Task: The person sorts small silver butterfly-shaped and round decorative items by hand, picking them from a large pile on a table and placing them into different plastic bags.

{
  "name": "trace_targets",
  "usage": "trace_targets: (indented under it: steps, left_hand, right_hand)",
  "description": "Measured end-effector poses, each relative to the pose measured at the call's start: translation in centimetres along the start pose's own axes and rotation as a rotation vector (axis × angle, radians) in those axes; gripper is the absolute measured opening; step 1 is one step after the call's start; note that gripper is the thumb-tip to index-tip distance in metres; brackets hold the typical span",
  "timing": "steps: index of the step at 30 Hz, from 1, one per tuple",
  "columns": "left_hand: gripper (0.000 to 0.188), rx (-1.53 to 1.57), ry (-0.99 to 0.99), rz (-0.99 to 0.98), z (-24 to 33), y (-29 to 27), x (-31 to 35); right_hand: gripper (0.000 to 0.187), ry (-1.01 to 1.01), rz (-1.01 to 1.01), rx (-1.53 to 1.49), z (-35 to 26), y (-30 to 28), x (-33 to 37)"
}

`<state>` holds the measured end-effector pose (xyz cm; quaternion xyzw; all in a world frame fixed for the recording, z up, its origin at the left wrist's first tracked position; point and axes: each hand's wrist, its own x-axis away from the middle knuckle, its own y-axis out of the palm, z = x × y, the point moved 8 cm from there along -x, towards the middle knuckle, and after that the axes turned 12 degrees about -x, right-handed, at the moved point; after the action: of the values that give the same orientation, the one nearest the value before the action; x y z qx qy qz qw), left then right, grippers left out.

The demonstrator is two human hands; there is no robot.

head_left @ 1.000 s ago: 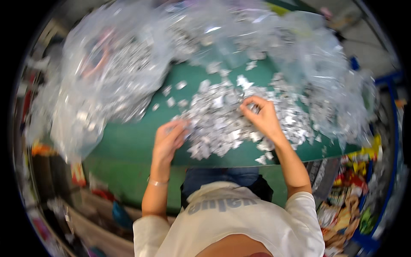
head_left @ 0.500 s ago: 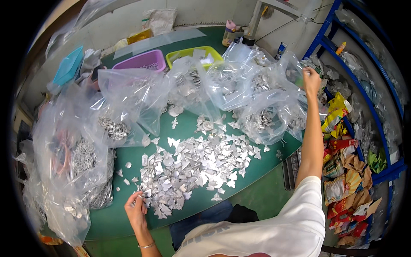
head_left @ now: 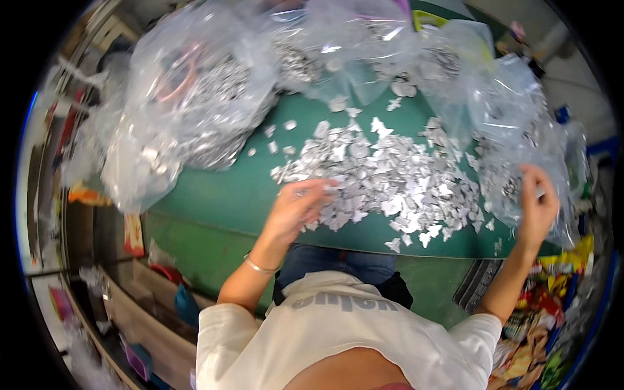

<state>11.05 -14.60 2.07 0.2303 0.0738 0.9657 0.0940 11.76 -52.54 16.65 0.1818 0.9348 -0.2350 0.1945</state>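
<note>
A heap of small silvery cut-out pieces lies spread on a green table. My left hand rests on the left edge of the heap, fingers curled over a few pieces. My right hand is raised at the right, pinching the clear plastic bag that holds more silvery pieces. A thin bracelet sits on my left wrist.
Large clear plastic bags filled with silvery pieces crowd the back and left of the table. Colourful packaging lies on the floor at the lower right. Boxes and clutter sit below the table on the left.
The view has swung back down toward the table. My right hand came down from the far bags to the bag at the right. My left hand moved onto the heap's left edge.
</note>
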Motion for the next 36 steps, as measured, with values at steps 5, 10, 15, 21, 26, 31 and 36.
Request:
trace_targets:
  steps: [5, 10, 15, 21, 26, 31, 36]
  left_hand:
    - [0.023, 0.220, -0.104, -0.162, -1.4, 3.9, 0.9]
    - [0.021, 0.372, -0.192, -0.286, -2.9, 6.1, 1.3]
    - [0.019, 0.386, -0.206, -0.263, -3.3, 6.6, 1.2]
    - [0.020, 0.314, -0.174, -0.210, -3.0, 7.1, 1.1]
    - [0.023, 0.271, -0.131, -0.171, -3.1, 7.1, 1.2]
    - [0.022, 0.243, -0.064, -0.065, -2.7, 6.7, 1.3]
    - [0.024, 0.258, -0.011, -0.049, -3.2, 6.3, 0.9]
  right_hand:
    - [0.031, 0.092, -0.597, -0.274, -3.1, 15.5, 7.0]
    - [0.025, 0.011, -0.726, -0.407, -5.1, 20.1, 10.0]
    - [0.009, 0.101, -0.622, -0.509, -4.0, 20.1, 10.7]
    - [0.007, 0.148, -0.566, -0.605, -3.3, 19.8, 11.2]
    - [0.010, 0.614, -0.480, -0.784, -0.2, 19.8, 12.5]
    - [0.012, 0.877, -0.483, -1.123, 0.9, 20.1, 13.6]
    - [0.008, 0.430, -0.356, -0.575, 2.0, 17.8, 11.1]
